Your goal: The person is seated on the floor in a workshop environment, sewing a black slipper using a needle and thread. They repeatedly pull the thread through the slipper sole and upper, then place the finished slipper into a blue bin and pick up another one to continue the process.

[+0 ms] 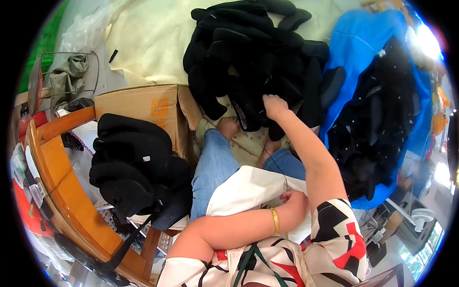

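Observation:
My left hand [295,203], with a gold bracelet at its wrist, is closed in a pinch near the white apron [241,189]. A thin dark thread [281,168] runs up from its fingers towards the black pieces. My right hand [276,106] reaches forward, its fingers curled at the near edge of a large pile of black fabric pieces [248,52]. What those fingers grip is hidden. Just left of them, a black piece [246,112] shows an opening with a patterned edge. The thread's far end is lost among the dark cloth.
A cardboard box [138,103] stands at the left behind a stack of black padded pieces [136,162]. More black pieces lie on a blue sheet or bag [351,43] at the right. A wooden chair [79,186] is at the far left, with pale cloth [153,40] beyond the box.

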Tool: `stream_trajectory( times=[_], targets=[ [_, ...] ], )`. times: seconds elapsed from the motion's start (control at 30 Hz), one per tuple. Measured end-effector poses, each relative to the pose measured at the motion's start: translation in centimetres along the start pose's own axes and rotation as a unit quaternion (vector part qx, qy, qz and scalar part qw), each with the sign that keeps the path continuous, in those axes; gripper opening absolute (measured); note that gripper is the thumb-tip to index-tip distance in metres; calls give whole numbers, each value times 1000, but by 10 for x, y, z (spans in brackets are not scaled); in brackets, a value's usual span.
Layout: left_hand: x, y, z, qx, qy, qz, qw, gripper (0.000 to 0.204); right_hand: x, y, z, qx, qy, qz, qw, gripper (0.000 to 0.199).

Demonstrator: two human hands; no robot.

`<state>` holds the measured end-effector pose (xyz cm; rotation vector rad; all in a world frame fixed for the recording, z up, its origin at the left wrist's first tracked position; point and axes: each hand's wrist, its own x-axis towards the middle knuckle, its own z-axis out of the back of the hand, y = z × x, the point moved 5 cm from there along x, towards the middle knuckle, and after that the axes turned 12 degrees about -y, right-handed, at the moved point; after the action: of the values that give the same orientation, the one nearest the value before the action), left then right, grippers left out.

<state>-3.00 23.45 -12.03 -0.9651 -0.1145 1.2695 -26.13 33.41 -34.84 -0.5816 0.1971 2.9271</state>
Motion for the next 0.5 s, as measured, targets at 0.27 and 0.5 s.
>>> stream_trajectory(
  times=[0.27,0.5],
  targets=[
    [7,9,-7,-68,29,62,995,34,-22,-6,-13,-59,-27,135,989,16],
    [16,1,-12,-60,24,71,995,27,-1,35,79,137,-50,64,987,47]
  ],
)
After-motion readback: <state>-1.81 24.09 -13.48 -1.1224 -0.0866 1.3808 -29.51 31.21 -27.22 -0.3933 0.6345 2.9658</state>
